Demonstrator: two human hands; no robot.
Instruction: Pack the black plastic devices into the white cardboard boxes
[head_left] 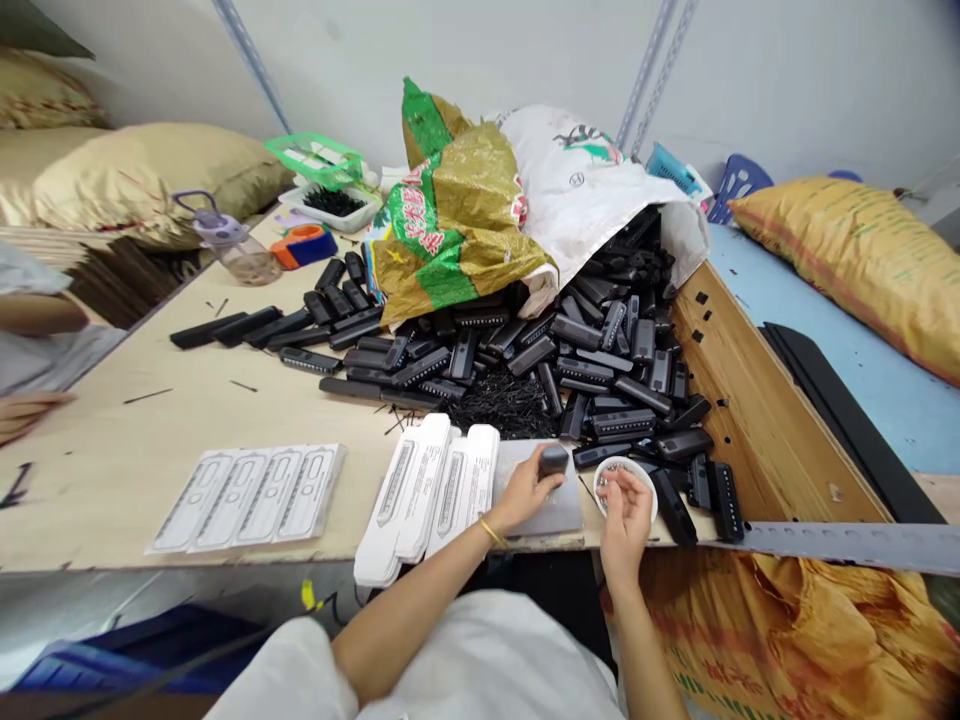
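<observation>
My left hand [523, 492] is closed around a dark, rounded plastic piece [553, 459], one end of which shows; the rest is hidden by the fingers. It is over a translucent sheet or bag [566, 512] near the table's front edge. My right hand [628, 508] is at a small white bowl [651, 482] of small shiny parts, fingertips bent together over its inside. What those fingertips hold, if anything, is too small to make out. Flat white printed cartons [405, 490] lie left of my left hand. Behind both hands spreads a heap of black slotted plastic cases [585, 372].
Thin black pieces [510, 402] lie heaped among the cases. Printed sleeves [251, 498] sit at the front left. A gold-green sack [450, 230] and a white sack [592, 200] cover the heap's back. A wooden board [780, 400] borders the right; another person's hand [30, 412] rests left.
</observation>
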